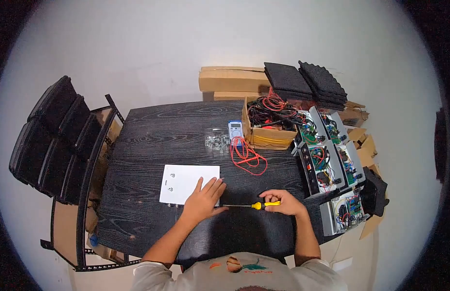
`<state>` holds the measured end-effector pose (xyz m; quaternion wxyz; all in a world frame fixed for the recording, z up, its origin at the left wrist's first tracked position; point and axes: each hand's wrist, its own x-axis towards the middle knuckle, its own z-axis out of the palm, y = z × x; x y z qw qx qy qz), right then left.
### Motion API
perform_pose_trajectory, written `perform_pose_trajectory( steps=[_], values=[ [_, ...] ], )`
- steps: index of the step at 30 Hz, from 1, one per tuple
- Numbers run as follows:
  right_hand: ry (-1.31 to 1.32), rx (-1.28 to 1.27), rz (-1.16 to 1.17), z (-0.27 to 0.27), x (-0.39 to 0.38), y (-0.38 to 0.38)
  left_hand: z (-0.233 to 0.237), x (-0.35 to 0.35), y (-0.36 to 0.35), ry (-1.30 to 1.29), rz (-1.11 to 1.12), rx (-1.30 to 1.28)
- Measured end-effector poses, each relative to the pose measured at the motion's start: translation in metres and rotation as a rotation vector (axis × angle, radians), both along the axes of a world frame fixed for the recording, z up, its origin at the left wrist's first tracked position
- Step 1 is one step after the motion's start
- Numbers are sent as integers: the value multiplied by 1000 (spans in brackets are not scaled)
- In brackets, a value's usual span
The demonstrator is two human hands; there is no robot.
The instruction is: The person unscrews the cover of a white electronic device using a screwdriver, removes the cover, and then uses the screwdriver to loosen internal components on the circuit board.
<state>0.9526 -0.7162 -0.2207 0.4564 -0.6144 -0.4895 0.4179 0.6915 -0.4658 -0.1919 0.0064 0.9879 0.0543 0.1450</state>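
Note:
A white rectangular panel or case [186, 180] lies flat on the dark table, with two small round fittings and a slot on its left part. My left hand [204, 198] rests spread over its right side, fingers stretched out. In my right hand [283, 202] is a yellow-and-black screwdriver [259, 205], gripped by the handle. Its thin shaft points left, and the tip reaches the near right corner of the white case, beside my left thumb. What the tip touches there is too small to tell.
A blue multimeter [235, 130] with red leads [249, 157] lies beyond, beside a clear bag of small metal parts [216, 140]. A cardboard box of cables [271, 138] stands at the back. Opened units with circuit boards [327, 165] line the right edge; black cases [52, 145] fill the left rack.

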Motion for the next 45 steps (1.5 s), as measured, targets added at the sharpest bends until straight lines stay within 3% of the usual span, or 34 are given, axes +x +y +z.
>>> perform_pose_trajectory(
  steps=[2, 5, 8, 11, 14, 17, 23, 26, 32, 36, 40, 45],
  values=[
    [75, -69, -6, 3, -4, 1, -1, 0, 0, -7, 2, -13],
    [281, -441, -17, 23, 0, 0, -1, -1, 0, -8, -2, -14],
    [133, -208, -6, 6, -4, 1, -1, -1, 0, -14, -10, 17],
    [-175, 153, -36, -10, 2, 1, 0, -1, 1, -11, -14, 28],
    [177, -253, -57, 15, -4, -1, 3, -1, 0, -9, -13, 13],
    [336, -408, 30, 7, 9, -4, 1, -1, 1, -7, -55, 16],
    [-190, 131, -22, -23, 8, 0, -1, 0, 3, -12, -127, 28],
    [199, -400, -75, 18, -1, 0, -2, 0, 4, -8, -152, 6],
    [27, -99, -1, -2, 10, -4, 13, -1, 0, 11, -173, -48],
    [73, -2, -186, -4, 18, -7, 7, 0, 2, 17, -193, -68],
    [226, -105, -495, 2, 18, -3, 5, 4, -2, 71, -137, -88],
    [212, -52, -537, -16, 17, 6, 2, 10, -6, 124, -114, -53]
  ],
)
